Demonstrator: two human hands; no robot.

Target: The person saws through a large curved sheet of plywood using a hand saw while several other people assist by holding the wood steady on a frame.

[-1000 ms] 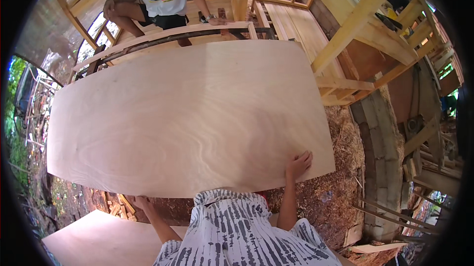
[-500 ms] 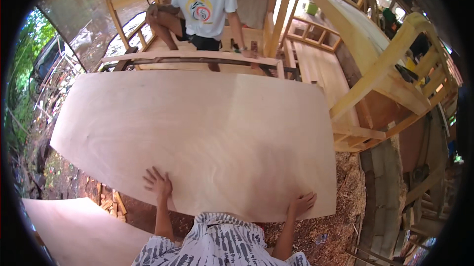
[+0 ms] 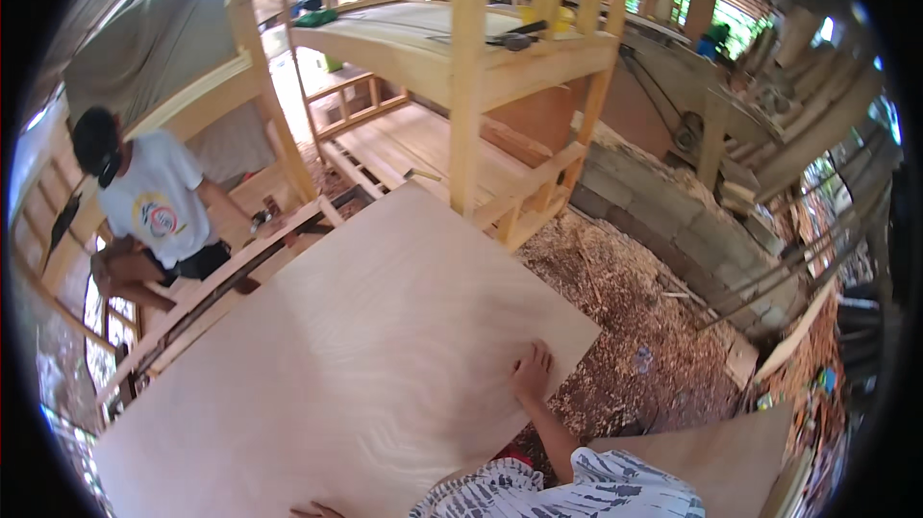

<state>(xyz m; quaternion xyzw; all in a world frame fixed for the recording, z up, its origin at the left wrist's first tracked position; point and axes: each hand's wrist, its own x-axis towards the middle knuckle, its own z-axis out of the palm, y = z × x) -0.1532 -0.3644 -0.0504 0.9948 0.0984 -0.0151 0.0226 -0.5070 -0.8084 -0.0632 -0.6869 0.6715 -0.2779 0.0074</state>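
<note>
A large pale plywood sheet (image 3: 336, 354) lies in front of me and fills the lower middle of the view. My right hand (image 3: 532, 371) rests palm down on it near its right corner, fingers laid on the surface and holding nothing. Only a few stretched fingers of my left hand (image 3: 315, 510) show at the lower edge, touching the same sheet; the rest is cut off. Past the sheet's far left edge runs a narrow wooden frame (image 3: 221, 271). A co-worker (image 3: 159, 196) in a white shirt sits behind it, one hand near the frame.
A wooden bunk bed frame (image 3: 469, 85) stands beyond the sheet, a small hammer-like tool (image 3: 421, 175) by its lower deck. Wood shavings (image 3: 654, 326) cover the ground at right, beside a low concrete block wall (image 3: 673, 210). Another plywood sheet (image 3: 711, 460) lies at lower right.
My view has swung to the right, so the sheet and the co-worker appear farther left. My right hand stays near the sheet's corner; my left has slid mostly out of the picture.
</note>
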